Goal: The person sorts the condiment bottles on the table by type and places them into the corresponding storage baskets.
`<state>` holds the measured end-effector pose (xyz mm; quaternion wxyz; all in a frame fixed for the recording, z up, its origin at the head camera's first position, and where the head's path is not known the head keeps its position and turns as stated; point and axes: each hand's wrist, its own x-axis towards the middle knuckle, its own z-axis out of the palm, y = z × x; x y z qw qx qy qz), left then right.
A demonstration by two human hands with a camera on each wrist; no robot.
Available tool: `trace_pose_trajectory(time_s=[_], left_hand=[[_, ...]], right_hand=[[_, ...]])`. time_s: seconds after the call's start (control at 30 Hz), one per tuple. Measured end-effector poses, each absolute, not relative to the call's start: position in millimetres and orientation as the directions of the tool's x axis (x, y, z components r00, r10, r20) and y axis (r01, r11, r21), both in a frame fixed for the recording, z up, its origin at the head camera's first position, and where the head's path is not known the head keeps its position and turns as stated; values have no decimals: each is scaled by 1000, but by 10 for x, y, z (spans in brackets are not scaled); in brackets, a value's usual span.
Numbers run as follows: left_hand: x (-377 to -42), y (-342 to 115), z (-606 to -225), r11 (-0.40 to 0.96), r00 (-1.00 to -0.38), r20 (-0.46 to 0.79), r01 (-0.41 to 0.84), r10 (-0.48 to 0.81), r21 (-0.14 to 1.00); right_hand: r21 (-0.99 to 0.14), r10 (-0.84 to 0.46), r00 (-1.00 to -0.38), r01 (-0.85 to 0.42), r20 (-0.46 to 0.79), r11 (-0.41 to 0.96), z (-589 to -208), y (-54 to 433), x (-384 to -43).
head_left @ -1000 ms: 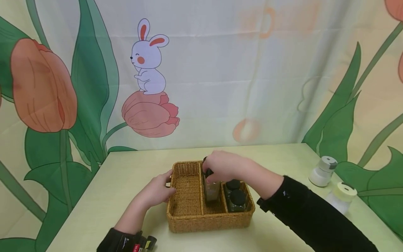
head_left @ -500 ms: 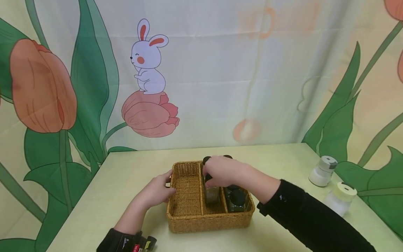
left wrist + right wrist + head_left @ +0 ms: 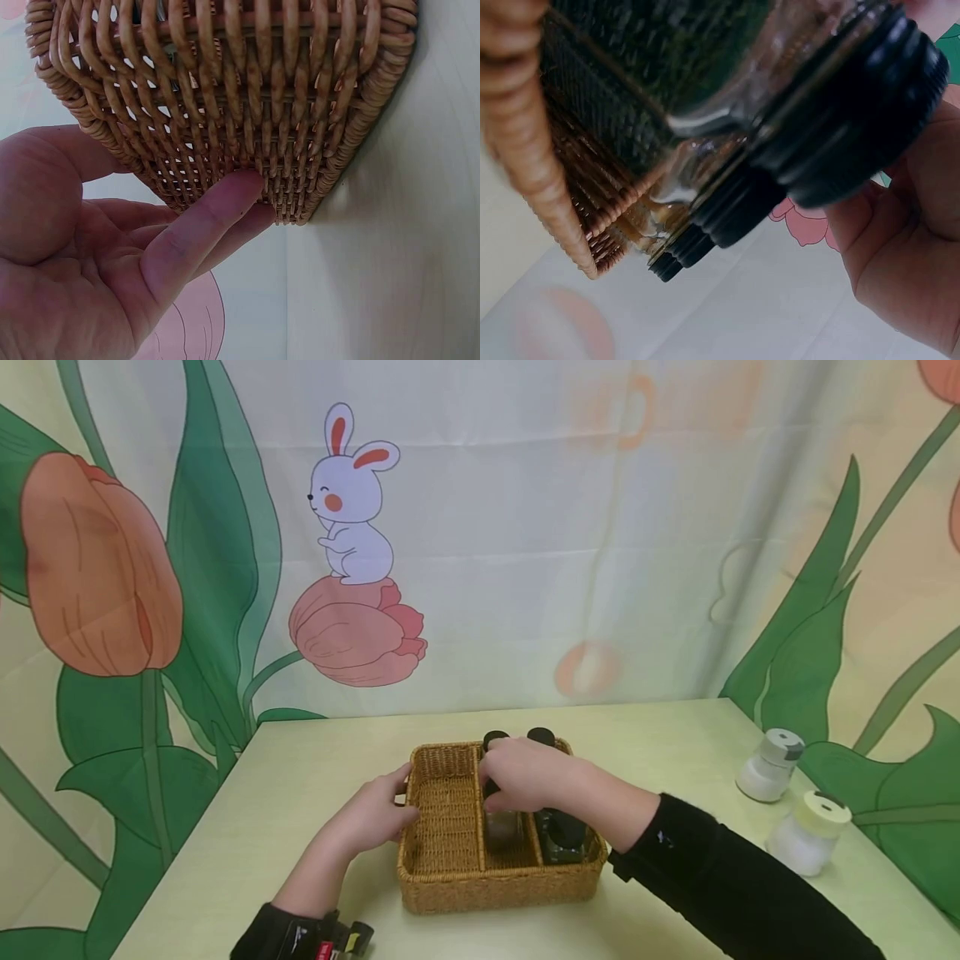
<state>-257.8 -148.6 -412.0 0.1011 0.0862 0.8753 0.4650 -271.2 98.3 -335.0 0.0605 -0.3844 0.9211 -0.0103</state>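
Note:
A wicker basket (image 3: 502, 893) with three compartments sits on the table. My left hand (image 3: 375, 814) grips its left side; in the left wrist view, the fingers (image 3: 202, 236) lie against the outer weave. My right hand (image 3: 528, 774) reaches into the middle compartment and holds a clear jar (image 3: 504, 832) near its black top; the fingers hide much of it. Behind that hand, another black lid (image 3: 496, 739) shows in the same compartment. Black-lidded jars with dark green contents (image 3: 562, 843) stand in the right compartment, and a black lid (image 3: 541, 736) shows at its back.
Two white jars stand on the table at the right, one with a grey-and-white lid (image 3: 770, 766), one with a pale yellow lid (image 3: 810, 832). A printed curtain (image 3: 487, 568) hangs behind the table (image 3: 330, 752).
My right hand has lowered slightly with the jar, which sits deeper in the middle compartment. The black lids at the back show more. The left hand has stayed on the basket.

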Motion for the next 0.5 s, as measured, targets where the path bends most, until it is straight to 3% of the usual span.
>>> trace_pose_trajectory(time_s=[0.5], left_hand=[[-2583,-1479,-4115,566,-966,-101,53,238,823]], right_hand=[[-69,-718,-692,-714,-79,696,-3395,988,-2712]])
